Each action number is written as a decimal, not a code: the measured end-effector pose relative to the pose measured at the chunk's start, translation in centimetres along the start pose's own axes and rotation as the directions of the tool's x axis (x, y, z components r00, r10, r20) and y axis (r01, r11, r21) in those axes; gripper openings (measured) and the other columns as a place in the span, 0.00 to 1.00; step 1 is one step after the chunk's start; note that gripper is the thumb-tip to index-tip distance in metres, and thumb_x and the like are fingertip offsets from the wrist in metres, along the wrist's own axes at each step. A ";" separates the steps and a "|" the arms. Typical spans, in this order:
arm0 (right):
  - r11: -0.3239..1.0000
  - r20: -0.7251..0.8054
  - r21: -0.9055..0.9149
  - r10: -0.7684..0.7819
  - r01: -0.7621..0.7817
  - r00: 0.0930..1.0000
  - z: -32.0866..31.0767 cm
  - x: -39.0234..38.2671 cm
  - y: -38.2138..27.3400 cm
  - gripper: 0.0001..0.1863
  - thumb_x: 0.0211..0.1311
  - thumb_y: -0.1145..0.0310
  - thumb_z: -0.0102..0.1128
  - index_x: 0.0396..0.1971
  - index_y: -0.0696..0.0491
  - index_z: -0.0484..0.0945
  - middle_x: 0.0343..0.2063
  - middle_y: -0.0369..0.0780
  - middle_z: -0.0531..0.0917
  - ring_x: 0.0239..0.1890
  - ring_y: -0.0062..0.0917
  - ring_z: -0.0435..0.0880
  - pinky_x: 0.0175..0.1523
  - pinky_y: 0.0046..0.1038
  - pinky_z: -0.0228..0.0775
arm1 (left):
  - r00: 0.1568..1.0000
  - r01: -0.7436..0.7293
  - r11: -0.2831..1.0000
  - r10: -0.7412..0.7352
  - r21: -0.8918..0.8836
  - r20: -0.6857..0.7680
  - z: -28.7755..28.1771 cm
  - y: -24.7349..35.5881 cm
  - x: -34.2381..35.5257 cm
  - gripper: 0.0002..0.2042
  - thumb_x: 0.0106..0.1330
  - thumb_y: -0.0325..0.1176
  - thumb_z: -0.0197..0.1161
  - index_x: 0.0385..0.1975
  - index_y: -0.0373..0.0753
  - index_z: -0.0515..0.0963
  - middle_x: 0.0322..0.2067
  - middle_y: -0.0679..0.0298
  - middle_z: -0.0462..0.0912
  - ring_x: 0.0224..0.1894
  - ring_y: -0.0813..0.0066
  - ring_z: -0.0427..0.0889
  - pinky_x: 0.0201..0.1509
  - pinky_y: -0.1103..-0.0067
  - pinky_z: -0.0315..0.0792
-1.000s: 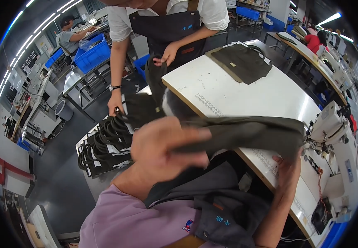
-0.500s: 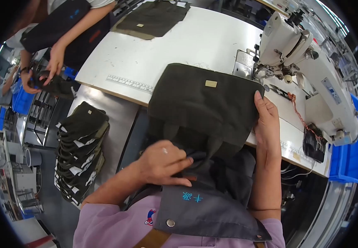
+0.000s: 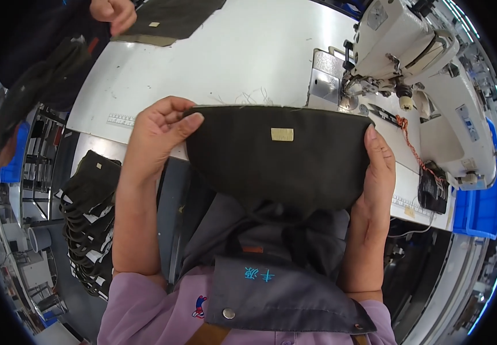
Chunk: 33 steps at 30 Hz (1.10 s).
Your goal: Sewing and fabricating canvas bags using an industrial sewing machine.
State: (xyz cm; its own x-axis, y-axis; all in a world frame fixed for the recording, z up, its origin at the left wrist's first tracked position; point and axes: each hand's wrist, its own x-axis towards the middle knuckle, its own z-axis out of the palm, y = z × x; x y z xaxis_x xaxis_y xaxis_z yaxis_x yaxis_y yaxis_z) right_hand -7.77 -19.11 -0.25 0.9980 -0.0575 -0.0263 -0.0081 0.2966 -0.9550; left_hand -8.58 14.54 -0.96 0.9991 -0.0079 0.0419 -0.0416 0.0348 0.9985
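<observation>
A dark olive fabric bag piece (image 3: 271, 167) with a small pale label is stretched between my two hands over the table's front edge. My left hand (image 3: 165, 129) pinches its far left corner, thumb on top. My right hand (image 3: 379, 164) grips the right end, with the thumb lying on the cloth near the far corner. Loose threads stick out along its far edge. The near part of the piece hangs down toward my grey apron (image 3: 283, 293), and its underside is hidden.
A white sewing machine (image 3: 432, 75) stands on the white table (image 3: 231, 57) at the right, with scissors (image 3: 383, 117) beside it. Stacked bag pieces (image 3: 90, 213) lie at the left. Another person's hand (image 3: 114, 14) is near more olive fabric (image 3: 171, 20). A blue bin (image 3: 475, 213) sits far right.
My left hand has moved from near my apron up to the piece's far left corner and taken hold. The piece is now pulled taut. The other person's hands have moved apart.
</observation>
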 end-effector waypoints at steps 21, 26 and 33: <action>0.907 0.000 -0.397 -0.152 0.139 0.988 -3.0 -2.4 -0.3 0.09 0.68 0.67 0.66 0.31 0.58 0.83 0.20 0.26 0.74 0.23 0.08 0.67 0.29 0.14 0.59 | 0.963 -0.157 0.919 0.060 -0.363 -0.264 3.2 -2.0 2.1 0.07 0.68 0.31 0.68 0.39 0.34 0.83 0.33 0.65 0.86 0.37 0.82 0.82 0.46 0.85 0.74; 0.909 -0.019 -0.389 -0.173 0.152 0.985 -3.0 -2.4 0.0 0.10 0.68 0.67 0.66 0.31 0.58 0.83 0.20 0.27 0.76 0.23 0.08 0.67 0.29 0.14 0.59 | 0.953 -0.183 0.932 0.090 -0.311 -0.291 2.5 -2.4 2.3 0.07 0.68 0.31 0.68 0.38 0.34 0.83 0.32 0.66 0.85 0.35 0.83 0.80 0.46 0.86 0.73; 0.908 -0.029 -0.386 -0.186 0.160 0.982 -2.9 -2.9 0.0 0.10 0.68 0.67 0.66 0.31 0.58 0.83 0.21 0.28 0.78 0.24 0.09 0.70 0.30 0.14 0.61 | 0.945 -0.237 0.938 0.162 -0.254 -0.284 2.5 -2.2 1.5 0.06 0.68 0.30 0.68 0.37 0.34 0.83 0.31 0.67 0.84 0.35 0.85 0.78 0.46 0.86 0.70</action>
State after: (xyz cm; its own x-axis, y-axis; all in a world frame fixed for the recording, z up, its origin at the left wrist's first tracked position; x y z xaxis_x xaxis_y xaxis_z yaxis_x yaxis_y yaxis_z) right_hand -10.82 -21.68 -1.01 0.9798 -0.1395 0.1430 0.1286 -0.1078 -0.9858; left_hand -6.97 11.94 -2.97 0.9401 0.2816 0.1920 -0.2738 0.2882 0.9176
